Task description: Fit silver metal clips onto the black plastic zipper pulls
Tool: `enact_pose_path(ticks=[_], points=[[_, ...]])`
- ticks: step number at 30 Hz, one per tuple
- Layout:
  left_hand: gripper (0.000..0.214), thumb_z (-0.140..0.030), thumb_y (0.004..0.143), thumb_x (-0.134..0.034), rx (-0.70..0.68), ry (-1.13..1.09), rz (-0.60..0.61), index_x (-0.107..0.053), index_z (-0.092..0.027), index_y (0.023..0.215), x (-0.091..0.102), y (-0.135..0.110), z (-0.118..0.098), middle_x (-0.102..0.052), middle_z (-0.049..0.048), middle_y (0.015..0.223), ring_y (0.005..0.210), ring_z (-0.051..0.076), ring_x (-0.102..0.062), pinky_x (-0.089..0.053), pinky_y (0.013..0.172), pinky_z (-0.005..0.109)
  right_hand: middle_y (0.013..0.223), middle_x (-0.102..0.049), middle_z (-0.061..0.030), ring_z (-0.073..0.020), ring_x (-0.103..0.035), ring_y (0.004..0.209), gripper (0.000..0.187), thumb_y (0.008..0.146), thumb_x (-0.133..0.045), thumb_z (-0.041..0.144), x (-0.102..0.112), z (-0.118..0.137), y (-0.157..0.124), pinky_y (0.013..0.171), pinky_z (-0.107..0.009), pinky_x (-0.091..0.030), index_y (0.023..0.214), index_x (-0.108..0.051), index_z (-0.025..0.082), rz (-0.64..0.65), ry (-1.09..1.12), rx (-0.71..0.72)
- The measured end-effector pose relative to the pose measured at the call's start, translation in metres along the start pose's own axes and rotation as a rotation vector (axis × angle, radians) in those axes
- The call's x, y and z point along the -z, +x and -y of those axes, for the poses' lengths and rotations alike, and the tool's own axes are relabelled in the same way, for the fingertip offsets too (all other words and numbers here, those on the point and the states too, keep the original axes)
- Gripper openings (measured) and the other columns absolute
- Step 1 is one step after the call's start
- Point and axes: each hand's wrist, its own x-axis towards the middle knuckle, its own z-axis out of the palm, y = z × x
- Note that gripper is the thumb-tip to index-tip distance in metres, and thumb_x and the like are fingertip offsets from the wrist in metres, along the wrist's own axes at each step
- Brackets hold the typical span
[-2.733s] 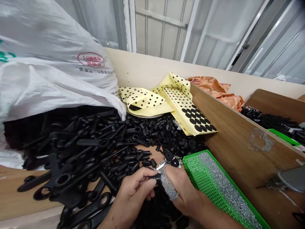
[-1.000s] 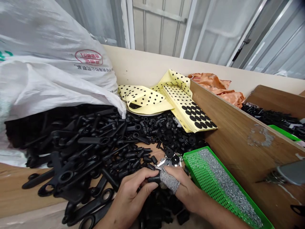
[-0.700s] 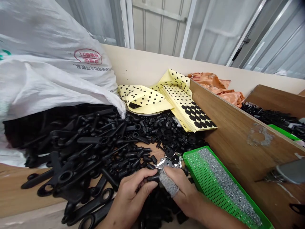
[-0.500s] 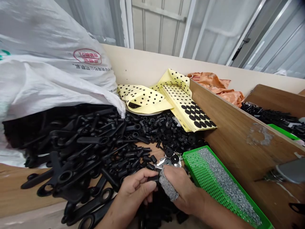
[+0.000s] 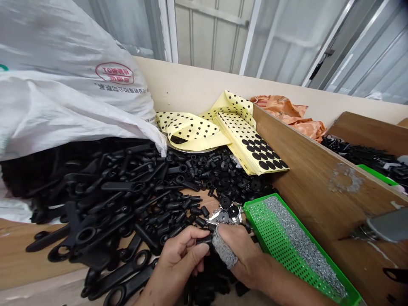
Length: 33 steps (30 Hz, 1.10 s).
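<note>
My left hand (image 5: 181, 263) is closed, pinching a small black plastic cylinder (image 5: 204, 241) between thumb and forefinger. Right against it, my right hand (image 5: 244, 257) is curled with its fingers folded under, and a grey fuzzy wrap (image 5: 225, 250) goes round one finger. Whatever those right fingers grip is hidden behind the hand and the wrap. Just beyond both hands lie black ring-shaped discs (image 5: 224, 216) and shiny metal pieces (image 5: 213, 220). Short black cylinders (image 5: 174, 205) are heaped to the left of these.
Long black plastic handles (image 5: 123, 187) spill from a white sack (image 5: 73, 110) at left. A green perforated tray (image 5: 259, 225) holds small metal parts (image 5: 296, 233). Yellow sticker sheets (image 5: 255, 148) lie behind, beside a wooden divider (image 5: 306, 178). A grey tool (image 5: 387, 227) is at right.
The whole view has shifted very slightly. Both hands stay together around the same spot, with only a tiny movement of the fingers.
</note>
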Motion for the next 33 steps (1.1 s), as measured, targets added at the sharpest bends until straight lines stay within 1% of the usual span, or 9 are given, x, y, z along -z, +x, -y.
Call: enact_pose_path(ticks=[5,10,12,14,19,22,26,28,33], points=[[0.013,-0.024,0.078,-0.056,-0.270,0.369,-0.006,-0.067,-0.023,0.085,0.004,-0.003,-0.008,-0.062,-0.0027,0.055,0.050,0.013,-0.056,-0.043,0.049,0.019,0.071,-0.050,-0.0012,-0.0158,-0.049,0.073,0.021,0.086,-0.033,0.026,-0.006,0.004,-0.006,0.066,-0.026,-0.040,0.069,-0.042,0.020,-0.056,0.262,-0.201],[0.018,-0.018,0.079,-0.054,-0.456,0.430,0.014,-0.067,-0.026,0.088,0.005,-0.005,-0.012,-0.071,0.0009,0.079,0.071,0.018,-0.064,-0.048,0.065,0.021,0.073,-0.051,-0.0012,-0.0158,-0.050,0.074,0.022,0.086,-0.034,0.022,-0.017,-0.004,-0.012,0.069,-0.026,-0.040,0.070,-0.047,0.019,-0.043,0.372,-0.319],[0.017,-0.019,0.079,-0.054,-0.440,0.429,-0.007,-0.067,-0.025,0.087,0.004,-0.004,-0.009,-0.071,0.0010,0.079,0.070,0.017,-0.064,-0.048,0.065,0.021,0.080,-0.053,-0.0030,-0.0173,-0.051,0.081,0.017,0.085,-0.035,0.023,-0.019,-0.004,-0.013,0.073,-0.028,-0.041,0.077,-0.049,0.019,-0.069,0.351,-0.311],[0.014,-0.022,0.079,-0.054,-0.351,0.408,-0.031,-0.066,-0.023,0.087,0.003,-0.002,-0.004,-0.068,-0.0004,0.065,0.057,0.015,-0.061,-0.048,0.056,0.020,0.083,-0.054,-0.0043,-0.0183,-0.050,0.084,0.017,0.085,-0.036,0.025,-0.019,-0.002,-0.013,0.076,-0.029,-0.041,0.082,-0.051,0.019,-0.092,0.328,-0.278],[0.018,-0.030,0.081,-0.050,-0.172,0.296,-0.014,-0.061,-0.019,0.089,0.002,0.005,0.005,-0.057,-0.0037,0.048,0.044,0.013,-0.054,-0.044,0.045,0.020,0.074,-0.053,-0.0020,-0.0169,-0.049,0.078,0.020,0.084,-0.035,0.021,-0.015,-0.001,-0.006,0.073,-0.028,-0.039,0.072,-0.051,0.019,-0.072,0.300,-0.224],[0.015,-0.028,0.080,-0.052,-0.224,0.346,-0.019,-0.061,-0.020,0.088,0.003,0.006,0.004,-0.058,-0.0036,0.051,0.047,0.013,-0.055,-0.044,0.047,0.020,0.067,-0.050,0.0002,-0.0143,-0.049,0.069,0.022,0.084,-0.034,0.019,-0.016,-0.007,-0.002,0.065,-0.025,-0.039,0.068,-0.049,0.018,-0.016,0.382,-0.228],[0.014,-0.021,0.082,-0.051,-0.411,0.521,0.013,-0.062,-0.022,0.090,0.006,0.009,-0.002,-0.068,0.0005,0.077,0.069,0.016,-0.062,-0.046,0.064,0.022,0.058,-0.043,0.0024,-0.0119,-0.047,0.058,0.027,0.087,-0.030,0.019,-0.022,-0.015,0.002,0.054,-0.022,-0.036,0.063,-0.043,0.018,-0.051,0.511,-0.266],[0.014,-0.021,0.082,-0.050,-0.430,0.601,0.023,-0.062,-0.022,0.090,0.009,0.016,-0.006,-0.068,0.0005,0.081,0.071,0.016,-0.062,-0.046,0.067,0.022,0.059,-0.046,0.0021,-0.0120,-0.048,0.060,0.026,0.086,-0.032,0.017,-0.018,-0.016,0.005,0.054,-0.022,-0.035,0.064,-0.044,0.018,-0.041,0.423,-0.273],[0.013,-0.019,0.076,-0.053,-0.308,0.795,0.015,-0.061,-0.022,0.086,0.018,0.044,-0.018,-0.065,0.0002,0.079,0.073,0.018,-0.060,-0.045,0.069,0.026,0.075,-0.052,0.0014,-0.0128,-0.047,0.068,0.014,0.080,-0.038,0.008,0.013,-0.021,0.024,0.059,-0.023,-0.034,0.078,-0.046,0.020,0.023,-0.039,-0.256]])
